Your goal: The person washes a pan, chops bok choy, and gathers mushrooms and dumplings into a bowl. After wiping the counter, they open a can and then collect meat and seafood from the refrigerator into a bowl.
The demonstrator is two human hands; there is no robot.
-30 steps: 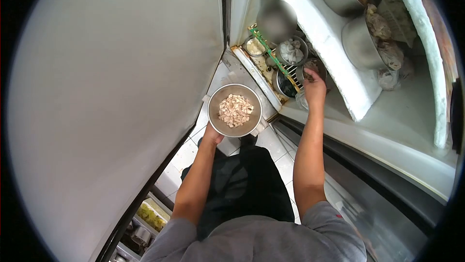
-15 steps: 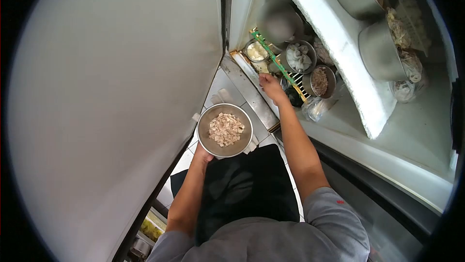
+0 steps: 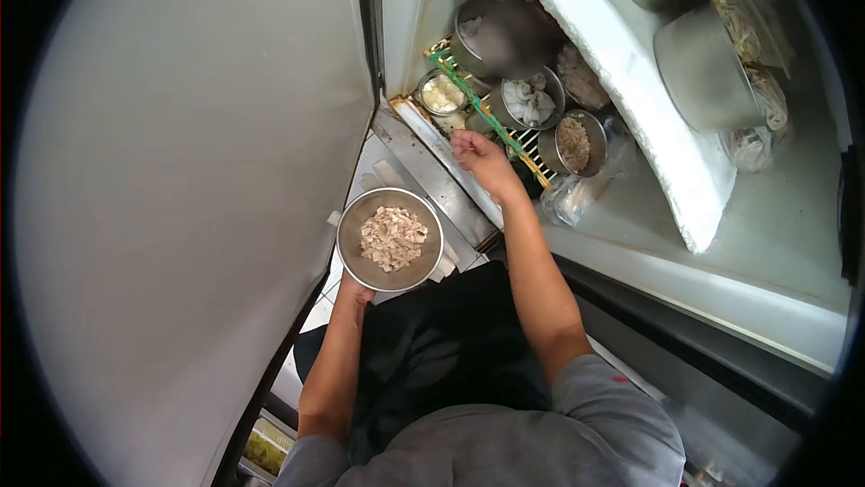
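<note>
My left hand [image 3: 358,288] holds a round metal bowl [image 3: 349,257] from below, with chopped pale meat [image 3: 393,238] inside; most of its fingers are hidden under the bowl. My right hand [image 3: 478,159] hovers at the front edge of the refrigerator, its fingers partly spread and nothing visible in them. Just beyond it is a wire rack with a green and yellow edge [image 3: 475,103]. Near that edge stands a small container of pale yellow food [image 3: 442,93]. Behind the rack edge are a pot with white bags [image 3: 530,101] and a metal bowl with minced food [image 3: 574,144].
An open refrigerator door [image 3: 189,172] fills the left side. A frost-covered shelf [image 3: 631,109] crosses the upper right, with a large metal pot [image 3: 707,72] above it. A clear plastic bag [image 3: 569,200] lies by the rack's right end. Tiled floor [image 3: 317,314] shows below.
The view has shifted, so most things appear further left. My right hand has drawn slightly away from the rack, and its fingers look more spread. My left hand still supports the bowl.
</note>
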